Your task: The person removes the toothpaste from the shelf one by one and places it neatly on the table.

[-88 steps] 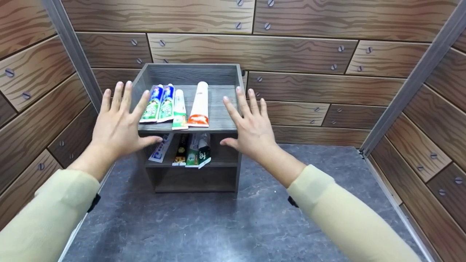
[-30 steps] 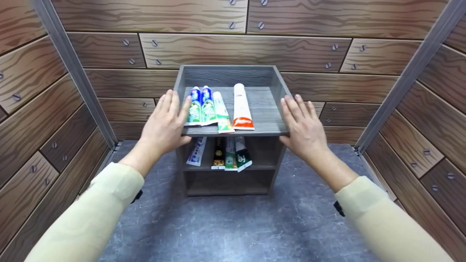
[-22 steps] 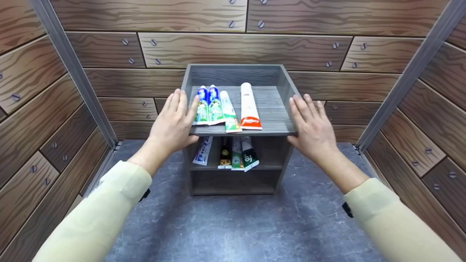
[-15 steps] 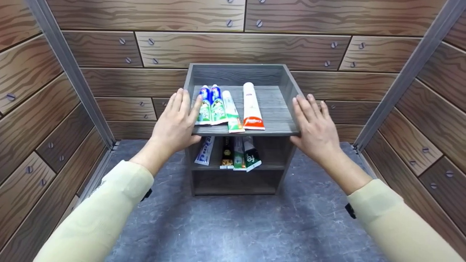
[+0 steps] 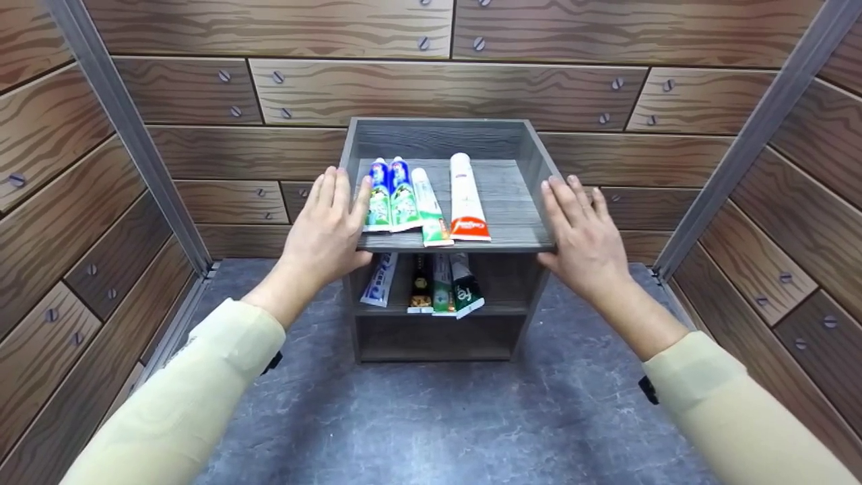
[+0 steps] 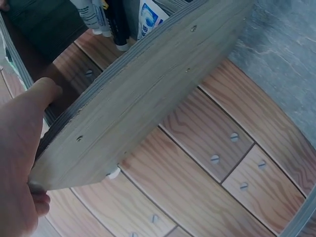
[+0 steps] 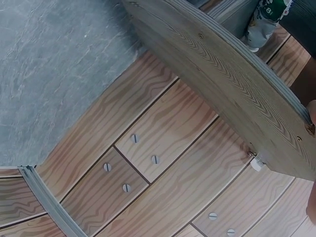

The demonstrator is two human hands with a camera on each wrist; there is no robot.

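Note:
In the head view a grey wood-grain shelf unit (image 5: 441, 138) stands between my hands. My left hand (image 5: 326, 229) grips its left side near the front, fingers extended along the outside; the left wrist view shows the thumb (image 6: 47, 91) hooked past the front edge. On the opposite side my right hand (image 5: 586, 236) holds the right panel, thumb at the front edge under the top shelf. Toothpaste tubes lie up top: two blue-and-green ones (image 5: 406, 202), a smaller white-and-green one (image 5: 431, 209) and a large white-and-red one (image 5: 466, 195).
Several more tubes, among them a black one (image 5: 421, 283) and a dark green one (image 5: 466, 286), lie on the middle shelf. Wood-patterned walls (image 5: 444, 91) enclose the back and sides. Below is a grey marbled floor (image 5: 431, 417).
Both hands, first spread and apart from the unit, came onto its sides. The unit shifted right with them, tubes still on it. Over the last half second almost nothing moved.

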